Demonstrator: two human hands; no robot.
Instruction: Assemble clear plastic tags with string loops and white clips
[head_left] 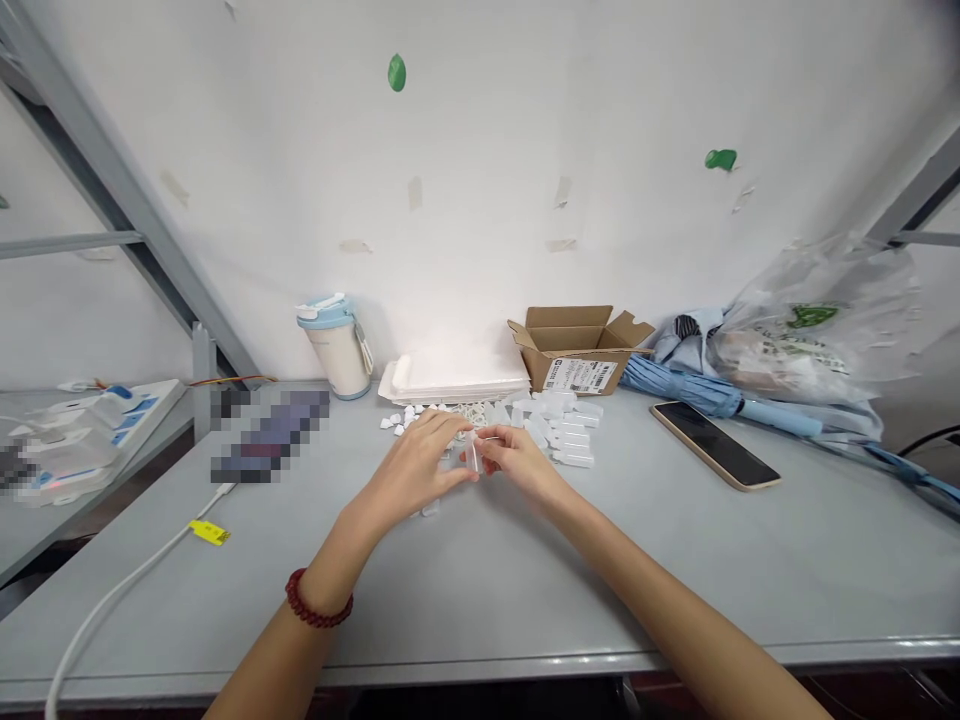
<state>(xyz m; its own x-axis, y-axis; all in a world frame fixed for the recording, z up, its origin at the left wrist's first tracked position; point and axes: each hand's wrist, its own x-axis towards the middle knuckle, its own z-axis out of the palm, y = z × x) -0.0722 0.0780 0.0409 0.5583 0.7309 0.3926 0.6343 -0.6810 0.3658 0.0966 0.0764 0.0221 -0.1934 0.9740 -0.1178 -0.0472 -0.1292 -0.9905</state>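
Note:
My left hand and my right hand meet over the middle of the grey table. Both pinch a small clear plastic vial held upright between their fingertips. My left wrist wears a red bead bracelet. Just behind the hands lie several small white caps on the left and a pile of several clear vials on the right. A few small white pieces lie under my left hand.
A stack of white bags and an open cardboard box stand at the back, with a white-and-blue cup to the left. A phone, a blue umbrella and a plastic bag lie right. A white cable crosses the left.

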